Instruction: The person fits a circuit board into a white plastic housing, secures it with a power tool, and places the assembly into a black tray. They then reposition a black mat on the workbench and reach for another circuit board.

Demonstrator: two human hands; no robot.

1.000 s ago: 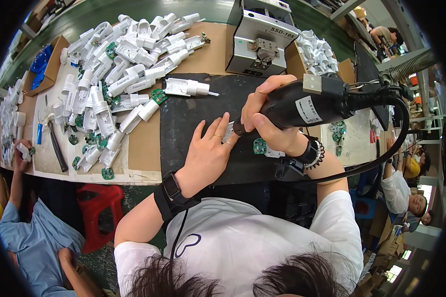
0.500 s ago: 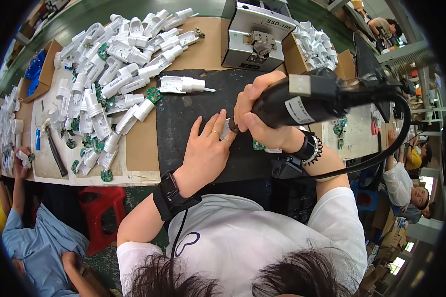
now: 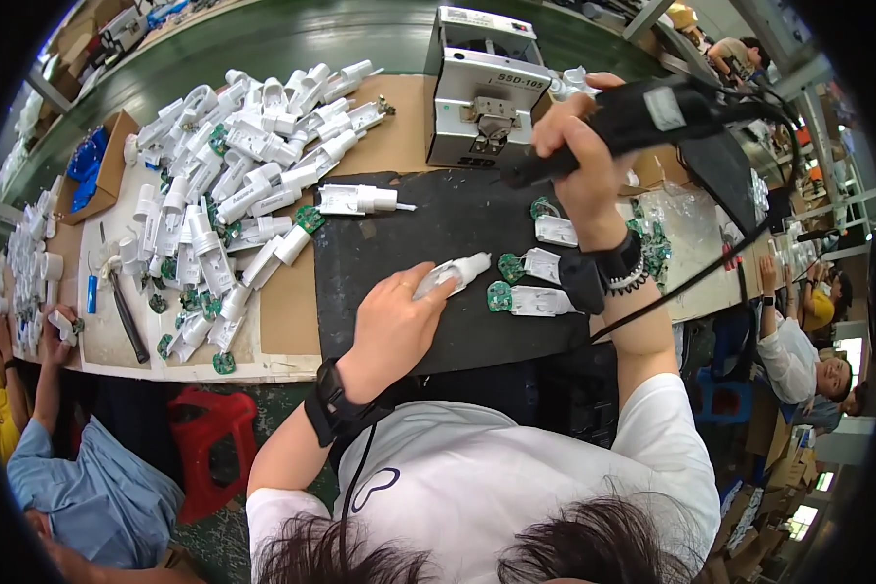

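My left hand grips a white plastic housing on the black mat, its narrow tip pointing up and right. My right hand is raised over the right of the mat, wrapped round a black corded electric screwdriver. The screwdriver's front end points left, just below a silver screw feeder, apart from the housing. Beside my right wrist lie three white housings with green circuit boards attached. One more open housing rests at the mat's upper left.
A large heap of white housings covers the left of the table, with loose green boards. A black-handled tool lies near the front edge. A cardboard box with blue contents stands far left. The screwdriver's cable arcs at right. Co-workers sit either side.
My right hand has lifted the screwdriver up and to the right, away from the housing, toward the feeder. My left hand, lying spread over the housing before, now has its fingers closed round it.
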